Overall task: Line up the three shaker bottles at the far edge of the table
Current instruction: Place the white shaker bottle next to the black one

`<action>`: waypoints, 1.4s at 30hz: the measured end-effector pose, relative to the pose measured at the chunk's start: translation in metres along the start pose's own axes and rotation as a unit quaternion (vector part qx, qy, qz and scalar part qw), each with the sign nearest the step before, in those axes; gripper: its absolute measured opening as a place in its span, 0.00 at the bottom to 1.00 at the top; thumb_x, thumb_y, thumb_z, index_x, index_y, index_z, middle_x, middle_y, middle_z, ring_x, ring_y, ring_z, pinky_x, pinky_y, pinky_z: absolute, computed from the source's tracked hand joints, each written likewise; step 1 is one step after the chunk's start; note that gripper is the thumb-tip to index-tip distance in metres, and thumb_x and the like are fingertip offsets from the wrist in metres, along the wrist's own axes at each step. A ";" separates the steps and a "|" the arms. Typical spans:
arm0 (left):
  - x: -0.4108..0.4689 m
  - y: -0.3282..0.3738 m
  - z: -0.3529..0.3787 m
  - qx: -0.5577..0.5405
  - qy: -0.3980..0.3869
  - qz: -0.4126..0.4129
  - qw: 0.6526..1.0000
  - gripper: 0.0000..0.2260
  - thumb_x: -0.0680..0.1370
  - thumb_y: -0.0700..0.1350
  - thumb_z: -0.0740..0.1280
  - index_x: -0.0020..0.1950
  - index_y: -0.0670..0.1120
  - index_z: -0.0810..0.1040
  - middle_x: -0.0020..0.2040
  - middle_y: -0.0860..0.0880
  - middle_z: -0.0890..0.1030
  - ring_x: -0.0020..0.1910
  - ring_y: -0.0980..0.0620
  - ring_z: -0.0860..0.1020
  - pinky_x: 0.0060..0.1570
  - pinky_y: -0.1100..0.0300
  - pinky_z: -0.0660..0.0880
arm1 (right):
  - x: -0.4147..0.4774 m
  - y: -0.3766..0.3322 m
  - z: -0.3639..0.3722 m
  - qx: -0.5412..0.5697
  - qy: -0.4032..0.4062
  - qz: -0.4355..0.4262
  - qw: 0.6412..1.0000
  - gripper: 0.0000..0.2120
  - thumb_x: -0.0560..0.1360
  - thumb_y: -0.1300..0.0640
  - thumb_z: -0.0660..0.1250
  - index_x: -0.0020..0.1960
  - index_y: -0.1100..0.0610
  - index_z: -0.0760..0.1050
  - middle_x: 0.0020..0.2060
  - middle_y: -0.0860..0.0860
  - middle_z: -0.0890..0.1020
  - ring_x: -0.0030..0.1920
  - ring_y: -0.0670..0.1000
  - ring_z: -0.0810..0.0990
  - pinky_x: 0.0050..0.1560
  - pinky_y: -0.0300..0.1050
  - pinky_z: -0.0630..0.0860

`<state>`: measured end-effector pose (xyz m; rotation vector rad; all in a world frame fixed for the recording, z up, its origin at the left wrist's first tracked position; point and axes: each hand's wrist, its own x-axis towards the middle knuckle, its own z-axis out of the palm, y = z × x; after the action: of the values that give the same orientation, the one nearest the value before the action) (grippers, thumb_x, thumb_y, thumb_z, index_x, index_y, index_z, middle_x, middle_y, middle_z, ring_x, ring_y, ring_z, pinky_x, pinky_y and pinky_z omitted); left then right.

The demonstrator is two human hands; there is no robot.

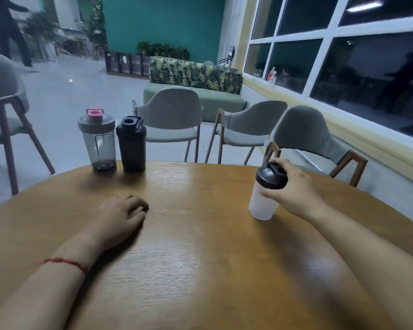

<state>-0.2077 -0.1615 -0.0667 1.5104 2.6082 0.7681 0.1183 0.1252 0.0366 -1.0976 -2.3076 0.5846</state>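
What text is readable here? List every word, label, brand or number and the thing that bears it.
None can be read.
Clear grey shaker bottle with pink cap: faint scale marks, too blurred.
Matte black shaker bottle: no print visible.
White shaker bottle with black lid, held by the right hand: no print visible.

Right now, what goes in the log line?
right hand: holding white bottle | left hand: resting on table | two bottles at far edge

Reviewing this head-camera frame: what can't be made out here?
- Head view: whether the white translucent shaker bottle with black lid is lifted or resting on the round wooden table; it is tilted, and the right hand covers its far side.
- Left hand: fingertips curled under, hidden.
- Solid black shaker bottle: opaque, contents unseen.
- Table's near edge: cut off by the frame.
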 end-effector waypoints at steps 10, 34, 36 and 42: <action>0.006 -0.014 0.010 -0.004 0.014 -0.005 1.000 0.11 0.79 0.58 0.63 0.57 0.61 0.82 0.58 0.60 0.80 0.53 0.53 0.74 0.62 0.50 0.71 | 0.069 -0.135 0.107 0.053 -0.042 -0.130 0.989 0.40 0.67 0.40 0.80 0.76 0.41 0.71 0.66 0.49 0.81 0.65 0.53 0.79 0.65 0.51 0.77; 0.008 -0.017 0.002 0.060 0.030 -0.205 0.976 0.24 0.76 0.60 0.52 0.68 0.55 0.74 0.71 0.50 0.74 0.73 0.46 0.68 0.74 0.44 0.61 | 0.150 -0.214 0.232 -0.004 -0.042 -0.121 0.992 0.43 0.71 0.38 0.77 0.82 0.42 0.63 0.71 0.55 0.76 0.65 0.62 0.80 0.54 0.51 0.75; 0.008 -0.017 0.002 0.062 0.028 -0.206 0.976 0.23 0.77 0.60 0.53 0.68 0.55 0.74 0.71 0.50 0.74 0.73 0.46 0.68 0.74 0.44 0.61 | 0.147 -0.217 0.227 -0.031 -0.051 -0.109 0.992 0.49 0.70 0.34 0.76 0.84 0.41 0.58 0.75 0.54 0.72 0.67 0.61 0.80 0.53 0.53 0.76; 0.007 -0.015 0.003 0.063 0.030 -0.209 0.976 0.19 0.79 0.59 0.56 0.66 0.55 0.74 0.70 0.50 0.75 0.73 0.46 0.69 0.75 0.43 0.61 | 0.146 -0.255 0.207 -0.058 0.005 -0.230 0.971 0.36 0.76 0.36 0.70 0.82 0.45 0.69 0.79 0.49 0.71 0.78 0.58 0.68 0.73 0.62 0.70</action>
<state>-0.2227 -0.1606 -0.0739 0.9120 2.9168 0.6217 -0.2349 0.0613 0.0613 -0.5729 -2.4949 0.2647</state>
